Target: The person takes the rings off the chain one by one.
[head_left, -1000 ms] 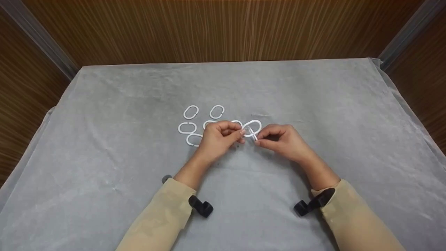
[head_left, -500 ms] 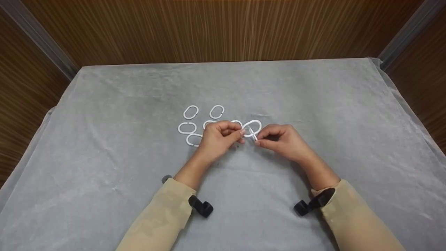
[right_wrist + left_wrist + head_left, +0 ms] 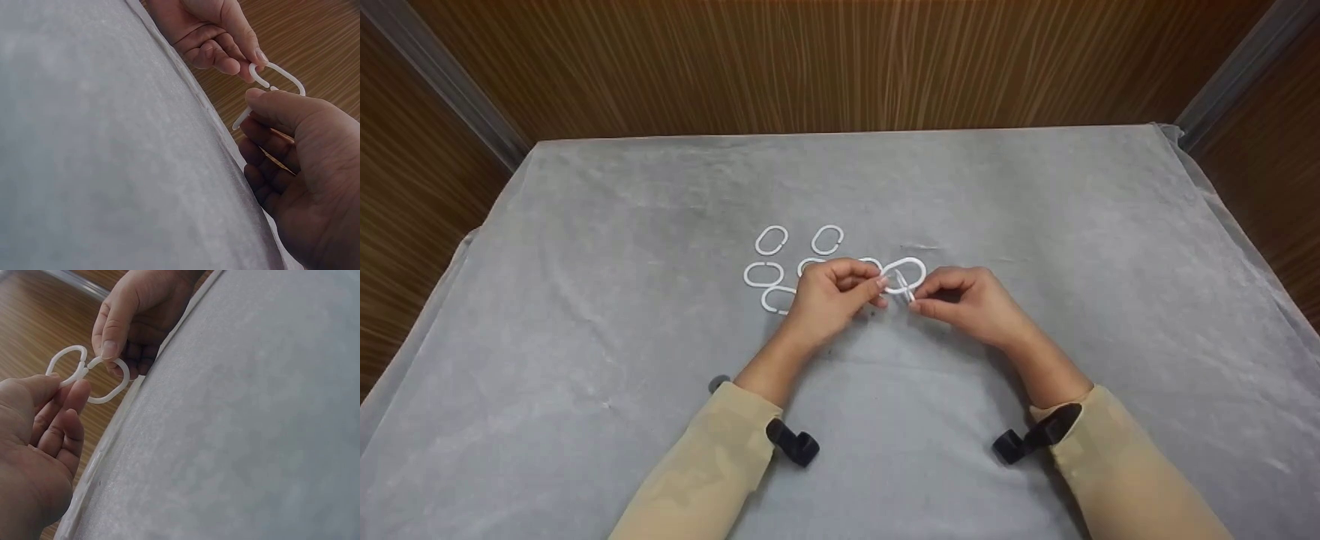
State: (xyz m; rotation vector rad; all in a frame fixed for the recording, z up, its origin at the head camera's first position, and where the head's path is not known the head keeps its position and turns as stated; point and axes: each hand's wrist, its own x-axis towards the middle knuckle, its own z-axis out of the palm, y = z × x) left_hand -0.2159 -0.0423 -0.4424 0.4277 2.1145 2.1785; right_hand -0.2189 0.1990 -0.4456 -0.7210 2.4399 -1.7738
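Hands meet just above the middle of the surface [image 3: 585, 352], which is draped in a wrinkled grey cloth. The left hand [image 3: 829, 300] pinches one white oval plastic ring [image 3: 66, 364] between thumb and curled fingers, and the right hand [image 3: 967, 304] pinches a second white oval plastic ring [image 3: 109, 382] the same way. The two rings touch where they cross between the fingertips; whether one is already threaded through the other cannot be told. In the head view the held pair shows as a white loop [image 3: 904, 275] raised slightly off the cloth between both thumbs.

Loose white oval rings lie flat on the cloth just beyond and beside the left hand, toward the far edge: two in a far row [image 3: 771, 240] [image 3: 827, 239], one [image 3: 763, 274] beside another partly hidden by the knuckles [image 3: 810, 265], and one nearest the left wrist [image 3: 776, 298]. None of them sits in any holder; all rest directly on the cloth. Beige sleeves [image 3: 712, 465] cover both forearms, each with a black strap mount [image 3: 795, 444] at the wrist.
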